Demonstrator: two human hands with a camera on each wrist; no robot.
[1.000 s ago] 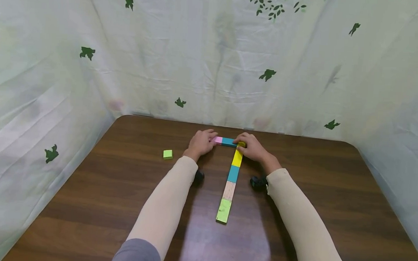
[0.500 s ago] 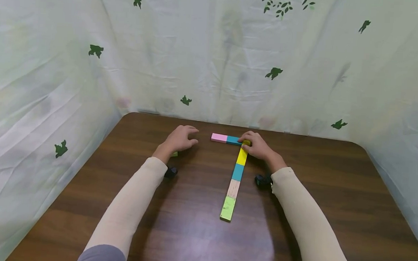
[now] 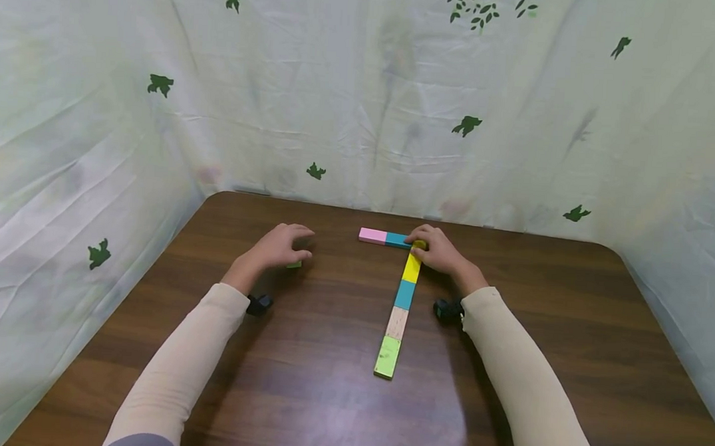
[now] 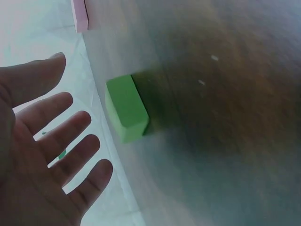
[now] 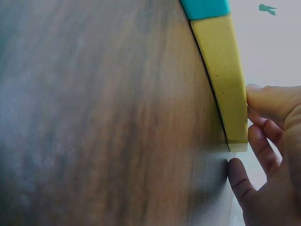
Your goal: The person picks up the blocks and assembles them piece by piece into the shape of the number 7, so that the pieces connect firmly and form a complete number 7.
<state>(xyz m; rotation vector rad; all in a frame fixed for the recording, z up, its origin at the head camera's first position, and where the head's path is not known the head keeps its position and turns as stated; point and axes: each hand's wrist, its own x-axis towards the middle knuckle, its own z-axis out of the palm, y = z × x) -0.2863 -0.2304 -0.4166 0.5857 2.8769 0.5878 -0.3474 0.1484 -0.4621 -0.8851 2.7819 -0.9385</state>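
My left hand (image 3: 274, 247) hovers over the left part of the table with fingers spread and holds nothing. Just beyond its fingers a small green block (image 4: 127, 103) lies on the table; in the head view the hand partly covers it. At the far end of a row of blocks, my right hand (image 3: 443, 252) pinches a yellow block (image 3: 418, 244) at the corner, largely hidden by the fingers. Toward me the row runs through a yellow block (image 3: 412, 270), teal block (image 3: 405, 294), pale wooden block (image 3: 397, 323) and lime block (image 3: 387, 357).
From the corner, a teal block (image 3: 397, 240) and a pink block (image 3: 372, 235) extend leftward in line. All lie on a brown wooden table (image 3: 545, 324). A white curtain (image 3: 351, 103) with leaf and bird prints hangs behind the table's far edge.
My left hand has let go of the pink block and moved left, with its fingers opening, to the green block. The right hand has stayed at the corner.
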